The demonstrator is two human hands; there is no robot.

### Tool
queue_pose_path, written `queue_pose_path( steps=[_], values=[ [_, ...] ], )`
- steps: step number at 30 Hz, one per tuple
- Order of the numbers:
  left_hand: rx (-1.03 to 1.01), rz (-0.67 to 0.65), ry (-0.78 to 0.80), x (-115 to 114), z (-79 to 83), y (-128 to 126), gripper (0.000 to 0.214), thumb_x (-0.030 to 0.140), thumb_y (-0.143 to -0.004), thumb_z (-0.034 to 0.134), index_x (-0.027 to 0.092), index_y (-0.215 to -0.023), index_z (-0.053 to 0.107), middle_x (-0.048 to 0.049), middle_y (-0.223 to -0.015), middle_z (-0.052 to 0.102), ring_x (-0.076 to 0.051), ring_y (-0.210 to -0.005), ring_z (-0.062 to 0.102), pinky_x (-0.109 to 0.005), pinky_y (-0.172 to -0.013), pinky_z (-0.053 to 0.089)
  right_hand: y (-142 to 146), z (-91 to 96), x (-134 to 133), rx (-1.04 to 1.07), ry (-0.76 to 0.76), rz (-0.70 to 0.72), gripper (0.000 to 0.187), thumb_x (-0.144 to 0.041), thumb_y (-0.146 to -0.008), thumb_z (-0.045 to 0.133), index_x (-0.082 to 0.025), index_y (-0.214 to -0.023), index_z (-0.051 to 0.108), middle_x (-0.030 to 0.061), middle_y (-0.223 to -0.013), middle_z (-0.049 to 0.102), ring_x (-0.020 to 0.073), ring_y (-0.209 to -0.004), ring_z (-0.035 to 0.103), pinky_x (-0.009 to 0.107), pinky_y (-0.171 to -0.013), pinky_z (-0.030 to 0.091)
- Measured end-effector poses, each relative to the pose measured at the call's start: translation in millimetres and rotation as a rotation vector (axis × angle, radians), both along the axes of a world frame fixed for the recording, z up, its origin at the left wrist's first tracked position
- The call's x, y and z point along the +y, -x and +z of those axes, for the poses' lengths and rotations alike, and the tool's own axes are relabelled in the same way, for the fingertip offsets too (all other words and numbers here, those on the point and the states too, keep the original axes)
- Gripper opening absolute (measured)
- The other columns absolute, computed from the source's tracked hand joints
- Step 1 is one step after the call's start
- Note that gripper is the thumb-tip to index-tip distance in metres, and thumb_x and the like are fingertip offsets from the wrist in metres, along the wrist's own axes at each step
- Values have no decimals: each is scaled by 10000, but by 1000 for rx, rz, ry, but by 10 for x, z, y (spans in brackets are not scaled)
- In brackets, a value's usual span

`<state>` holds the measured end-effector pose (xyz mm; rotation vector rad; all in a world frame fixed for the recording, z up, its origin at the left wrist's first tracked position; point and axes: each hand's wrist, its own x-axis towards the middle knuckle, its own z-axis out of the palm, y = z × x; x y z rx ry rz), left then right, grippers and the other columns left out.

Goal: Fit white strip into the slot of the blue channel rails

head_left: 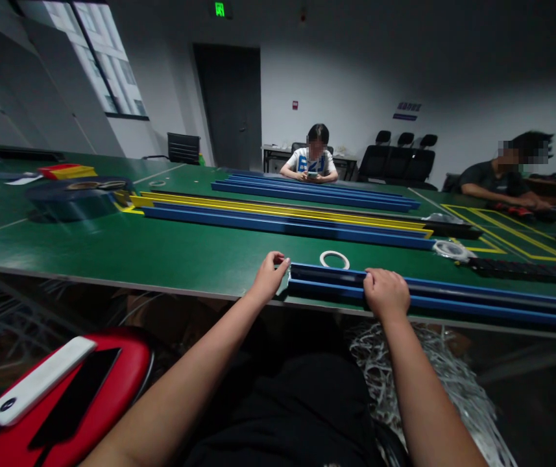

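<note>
A long blue channel strip [326, 290] with a dark inner groove lies along the near edge of the table and runs out of view to the right. My right hand [388, 295] is closed over it, fingers wrapped on its far side. At the strip's left end, my left hand [270, 275] has its thumb and fingers drawn together in a pinch. A small whitish bit shows at that end beside the thumb; what the fingers hold, if anything, is too small to make out. Just behind the strip lies a white tape ring [335, 260].
Farther back on the green table [200, 253] lie yellow strips [282, 211] and more blue strips [307, 190]. A dark round roll [76, 200] sits left, a clear tape roll [451, 250] right. Two people sit beyond. A red stool [126, 363] stands low left.
</note>
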<state>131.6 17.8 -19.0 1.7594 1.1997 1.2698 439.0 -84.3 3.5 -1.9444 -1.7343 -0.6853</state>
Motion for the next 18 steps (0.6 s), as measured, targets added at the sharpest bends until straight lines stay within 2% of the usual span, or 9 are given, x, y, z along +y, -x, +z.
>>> queue_pose_path(
  steps=[3, 6, 10, 15, 18],
  values=[
    [34, -183, -25, -75, 70, 27, 555, 489, -859, 582, 199, -1319, 473, -115, -1261, 603, -218, -1189, 555, -341, -980, 447, -7, 19, 27, -42, 48, -11, 347, -305, -935, 383, -190, -979, 708, 69, -986, 712, 206, -914, 601, 346, -893, 339],
    [243, -295, -77, -175, 153, 41, 786, 535, -757, 692, 225, -1419, 403, -117, -1356, 546, -263, -1255, 509, -374, -1060, 393, 4, 58, 53, -75, 109, -30, 362, -320, -943, 371, -198, -975, 711, 74, -975, 714, 208, -903, 611, 339, -852, 353],
    [423, -220, -142, -233, 176, 37, 831, 562, -735, 702, 205, -1422, 397, -122, -1395, 510, -288, -1287, 476, -401, -1087, 372, 46, 138, 66, -77, 229, -47, 417, -357, -960, 317, -220, -983, 711, 73, -985, 715, 215, -914, 623, 335, -818, 375],
    [470, -195, -161, -197, 141, 43, 769, 582, -748, 684, 211, -1374, 435, -104, -1332, 557, -272, -1235, 517, -381, -1057, 402, 25, 231, 101, -45, 387, -49, 467, -429, -958, 285, -241, -1029, 707, 83, -1053, 708, 248, -970, 626, 351, -806, 410],
    [473, -191, -165, -191, 150, 55, 752, 598, -743, 680, 216, -1350, 454, -97, -1310, 570, -270, -1210, 533, -380, -1046, 412, -20, 291, 209, 17, 525, -55, 486, -518, -939, 300, -281, -1119, 685, 82, -1091, 703, 278, -991, 630, 371, -795, 430]
  ],
)
